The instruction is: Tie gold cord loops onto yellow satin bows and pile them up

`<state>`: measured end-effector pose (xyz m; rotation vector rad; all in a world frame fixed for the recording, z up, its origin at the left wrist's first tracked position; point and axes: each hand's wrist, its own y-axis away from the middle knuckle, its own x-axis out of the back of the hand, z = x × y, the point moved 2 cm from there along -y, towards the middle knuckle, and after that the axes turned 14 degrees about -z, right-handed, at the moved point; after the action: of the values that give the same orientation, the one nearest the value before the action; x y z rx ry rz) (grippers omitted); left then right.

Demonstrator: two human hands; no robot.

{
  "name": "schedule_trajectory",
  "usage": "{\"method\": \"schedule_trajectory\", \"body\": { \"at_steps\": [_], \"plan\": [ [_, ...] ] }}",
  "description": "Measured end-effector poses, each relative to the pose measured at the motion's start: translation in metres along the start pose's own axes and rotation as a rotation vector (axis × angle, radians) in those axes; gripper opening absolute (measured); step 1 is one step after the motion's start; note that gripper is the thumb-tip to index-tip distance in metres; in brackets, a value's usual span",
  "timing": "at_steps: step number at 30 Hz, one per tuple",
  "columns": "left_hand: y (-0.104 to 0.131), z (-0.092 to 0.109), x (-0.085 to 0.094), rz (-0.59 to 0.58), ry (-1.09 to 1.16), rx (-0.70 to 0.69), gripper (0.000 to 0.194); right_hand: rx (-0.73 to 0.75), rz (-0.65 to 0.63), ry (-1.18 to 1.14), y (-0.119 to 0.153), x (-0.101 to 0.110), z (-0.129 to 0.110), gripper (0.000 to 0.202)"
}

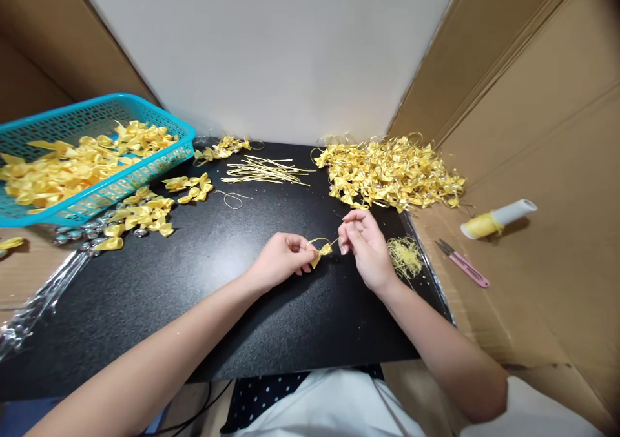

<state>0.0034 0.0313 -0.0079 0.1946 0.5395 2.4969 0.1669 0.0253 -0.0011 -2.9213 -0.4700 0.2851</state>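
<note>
A small yellow ribbon bow [325,250] is pinched between the thumb and fingers of my left hand [285,256], low over the middle of the black tabletop. From the bow rises a curved loop of thin gold cord [317,239]. One end of that cord runs to the closed fingertips of my right hand [364,243], just to the right of the bow. My left fingers cover part of the bow. Beyond my hands, a bundle of straight cut cords [268,171] lies on the table, with one loose curled cord [233,199] nearby.
Finished-looking bows with cords form a large heap [392,172] at back right. A blue basket [186,133] of bows stands left, beside loose bows [145,214] and silvery strands [58,282]. Cord scraps [405,257], pink thread snips [462,264] and a white tube [513,213] lie right.
</note>
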Motion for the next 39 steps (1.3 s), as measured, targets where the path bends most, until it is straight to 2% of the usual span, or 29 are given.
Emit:
{"method": "schedule_trajectory", "body": {
  "at_steps": [8, 13, 18, 25, 29, 36, 39],
  "plan": [
    [0.003, 0.005, 0.001, -0.031, 0.060, 0.004, 0.017, -0.015, -0.064, -0.046, 0.003, -0.003, 0.000, 0.022],
    [0.001, 0.003, 0.001, -0.006, -0.028, 0.028, 0.010, 0.022, -0.019, 0.005, 0.004, -0.003, -0.001, 0.019],
    [0.000, 0.003, 0.001, 0.004, -0.127, 0.062, 0.010, 0.017, -0.026, 0.028, 0.003, -0.005, -0.001, 0.023],
    [0.000, -0.004, 0.007, -0.019, -0.190, -0.037, 0.021, -0.030, -0.057, 0.044, 0.002, -0.004, 0.002, 0.024],
    [-0.001, -0.007, 0.008, -0.013, -0.235, -0.036, 0.025, -0.039, -0.036, 0.075, 0.000, -0.002, 0.006, 0.022],
    [0.004, 0.001, 0.006, -0.002, -0.242, -0.015, 0.036, -0.044, -0.026, 0.036, -0.001, -0.003, 0.007, 0.022],
    [0.009, 0.007, 0.007, 0.068, -0.272, -0.068, 0.034, -0.049, -0.026, 0.021, 0.000, -0.004, 0.006, 0.023]
  ]
}}
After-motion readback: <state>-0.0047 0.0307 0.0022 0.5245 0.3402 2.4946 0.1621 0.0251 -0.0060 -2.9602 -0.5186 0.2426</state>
